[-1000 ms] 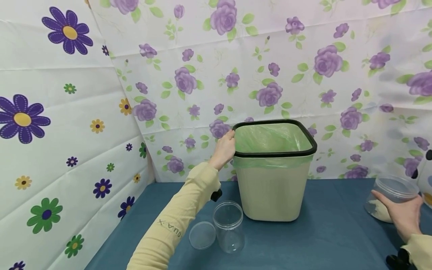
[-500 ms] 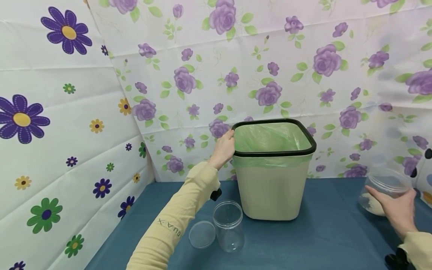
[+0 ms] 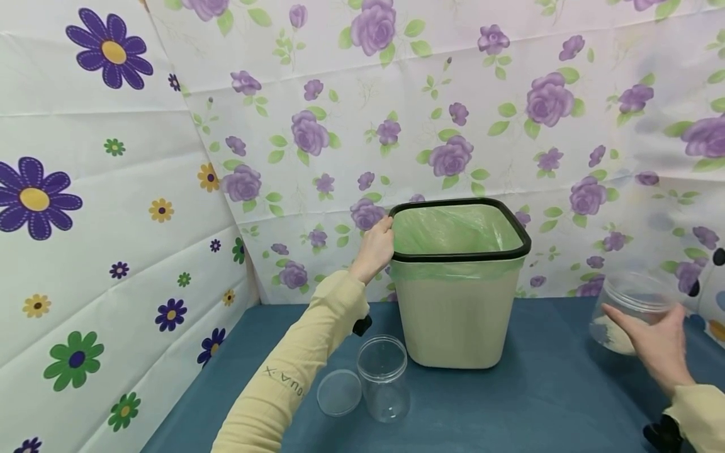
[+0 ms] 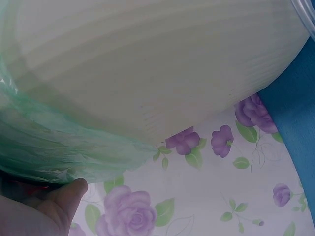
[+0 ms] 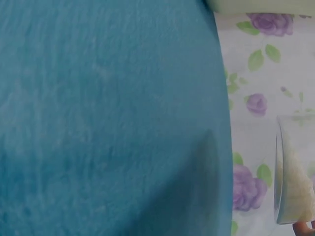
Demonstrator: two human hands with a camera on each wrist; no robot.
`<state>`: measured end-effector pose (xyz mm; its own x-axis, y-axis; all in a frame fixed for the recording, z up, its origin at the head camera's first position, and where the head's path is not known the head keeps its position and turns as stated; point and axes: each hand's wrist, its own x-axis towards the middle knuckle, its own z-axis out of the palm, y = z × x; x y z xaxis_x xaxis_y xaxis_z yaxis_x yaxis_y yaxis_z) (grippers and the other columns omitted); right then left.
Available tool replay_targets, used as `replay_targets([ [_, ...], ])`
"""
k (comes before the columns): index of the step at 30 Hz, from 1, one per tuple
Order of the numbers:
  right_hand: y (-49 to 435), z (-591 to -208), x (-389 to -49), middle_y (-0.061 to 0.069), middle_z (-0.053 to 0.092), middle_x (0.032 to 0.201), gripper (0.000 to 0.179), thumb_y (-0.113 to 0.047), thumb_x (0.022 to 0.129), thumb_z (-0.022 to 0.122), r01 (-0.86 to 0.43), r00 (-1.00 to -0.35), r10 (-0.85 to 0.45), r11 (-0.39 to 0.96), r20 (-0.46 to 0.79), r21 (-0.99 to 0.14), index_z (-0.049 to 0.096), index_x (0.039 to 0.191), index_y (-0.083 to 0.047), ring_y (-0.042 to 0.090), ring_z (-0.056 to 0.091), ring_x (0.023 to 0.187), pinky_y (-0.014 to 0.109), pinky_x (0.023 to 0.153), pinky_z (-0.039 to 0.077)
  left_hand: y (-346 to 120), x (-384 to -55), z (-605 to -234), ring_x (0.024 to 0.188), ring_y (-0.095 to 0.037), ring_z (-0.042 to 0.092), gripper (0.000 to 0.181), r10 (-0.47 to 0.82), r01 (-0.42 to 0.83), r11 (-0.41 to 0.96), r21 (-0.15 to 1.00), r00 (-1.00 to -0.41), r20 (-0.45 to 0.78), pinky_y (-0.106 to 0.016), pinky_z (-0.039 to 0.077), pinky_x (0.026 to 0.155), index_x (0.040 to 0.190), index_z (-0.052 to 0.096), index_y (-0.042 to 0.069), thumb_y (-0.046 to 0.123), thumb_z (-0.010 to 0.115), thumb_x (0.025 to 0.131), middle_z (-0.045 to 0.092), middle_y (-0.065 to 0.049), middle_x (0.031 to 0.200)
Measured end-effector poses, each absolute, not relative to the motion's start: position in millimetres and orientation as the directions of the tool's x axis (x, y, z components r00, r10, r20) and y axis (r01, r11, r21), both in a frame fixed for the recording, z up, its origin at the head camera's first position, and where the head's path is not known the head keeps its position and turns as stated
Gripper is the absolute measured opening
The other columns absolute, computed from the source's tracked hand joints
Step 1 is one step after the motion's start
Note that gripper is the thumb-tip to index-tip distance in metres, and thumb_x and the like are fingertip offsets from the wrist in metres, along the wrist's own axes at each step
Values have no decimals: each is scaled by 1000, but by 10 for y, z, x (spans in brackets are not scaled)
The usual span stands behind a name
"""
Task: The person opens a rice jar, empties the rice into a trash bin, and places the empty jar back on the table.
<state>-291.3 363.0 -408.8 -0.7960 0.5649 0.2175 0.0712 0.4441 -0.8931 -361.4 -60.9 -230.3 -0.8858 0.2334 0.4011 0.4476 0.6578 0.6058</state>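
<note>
My left hand (image 3: pixel 374 248) grips the black rim of a pale green trash can (image 3: pixel 457 318), on its left side. A thin green bag (image 3: pixel 453 229) lines the can and folds down outside below the rim. In the left wrist view, fingers (image 4: pixel 69 201) show beside the bag's folded edge. Far right, my right hand (image 3: pixel 659 346) holds a clear plastic jar (image 3: pixel 637 292) partly filled with off-white, grainy contents, raised over the table. The right wrist view shows this jar (image 5: pixel 294 189) at its right edge, the contents slanting inside, with a bit of finger below.
A clear, open jar (image 3: pixel 386 396) stands on the blue tablecloth (image 3: pixel 544 402) in front of the can. Left of it lies a round clear lid (image 3: pixel 340 393). Flowered sheets hang behind and at the left. A white item with coloured spots (image 3: pixel 715 308) is at the right edge.
My right hand has carried the jar with the grainy contents leftward and a little up. My left hand stays on the can's rim, and the can has not moved.
</note>
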Motion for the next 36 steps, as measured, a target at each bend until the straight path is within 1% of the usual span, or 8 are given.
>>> replay_targets([
  [3, 3592, -4050, -2886, 34, 8, 136, 104, -45, 79, 64, 22, -822, 516, 453, 242, -891, -10, 141, -7, 53, 18, 116, 65, 80, 22, -610, -3614, -2296, 130, -25, 22, 43, 235, 446, 664, 600, -886, 399, -29, 14, 103, 135, 33, -7, 10, 24, 97, 28, -16, 141],
  [8, 3527, -3985, -2858, 30, 3, 139, 102, -41, 81, 63, -85, -852, 428, 454, 301, -887, -13, 142, -12, 52, 17, 116, 65, 78, 21, -611, -3611, -2290, 129, -25, 23, 42, 229, 446, 667, 597, -885, 405, -28, 15, 102, 135, 34, -7, 9, 25, 96, 29, -16, 141],
  [13, 3425, -3902, -2820, 28, -3, 142, 100, -38, 82, 63, -145, -863, 373, 461, 340, -875, -12, 142, -14, 51, 5, 124, 68, 82, 16, -609, -3611, -2283, 129, -27, 23, 42, 226, 450, 666, 595, -882, 414, -28, 15, 102, 134, 34, -7, 9, 25, 96, 29, -17, 140],
  [17, 3344, -3854, -2776, 30, -5, 141, 97, -36, 84, 62, -186, -881, 300, 489, 364, -852, -12, 142, -12, 53, 4, 123, 67, 78, 18, -607, -3608, -2284, 129, -26, 23, 43, 229, 449, 672, 589, -882, 411, -30, 14, 103, 135, 34, -7, 9, 25, 96, 29, -17, 140],
  [23, 3251, -3800, -2741, 36, -1, 137, 97, -37, 85, 61, -192, -900, 243, 525, 363, -829, -12, 141, -8, 57, 14, 116, 64, 71, 23, -603, -3604, -2294, 129, -26, 23, 43, 228, 448, 669, 594, -883, 410, -30, 14, 103, 134, 34, -7, 8, 26, 96, 29, -17, 140],
  [26, 3221, -3788, -2734, 36, 2, 137, 97, -36, 84, 61, -202, -898, 239, 521, 369, -829, -12, 141, -9, 57, 14, 117, 64, 72, 23, -604, -3605, -2299, 129, -26, 22, 43, 224, 446, 656, 609, -885, 407, -29, 14, 103, 134, 34, -7, 9, 26, 96, 29, -17, 140],
  [31, 3199, -3796, -2718, 32, 9, 135, 93, -32, 84, 63, -262, -876, 229, 512, 424, -818, -6, 142, -10, 54, 17, 117, 64, 73, 23, -609, -3608, -2294, 130, -24, 21, 43, 229, 442, 662, 605, -888, 398, -28, 12, 103, 135, 33, -6, 9, 26, 96, 28, -16, 141],
  [36, 3198, -3803, -2715, 29, 12, 134, 90, -29, 84, 64, -298, -864, 218, 505, 454, -810, -3, 143, -15, 52, 18, 116, 63, 75, 22, -599, -3604, -2279, 131, -22, 17, 44, 213, 431, 641, 635, -895, 392, -30, 11, 103, 136, 32, -4, 12, 26, 96, 24, -14, 143],
])
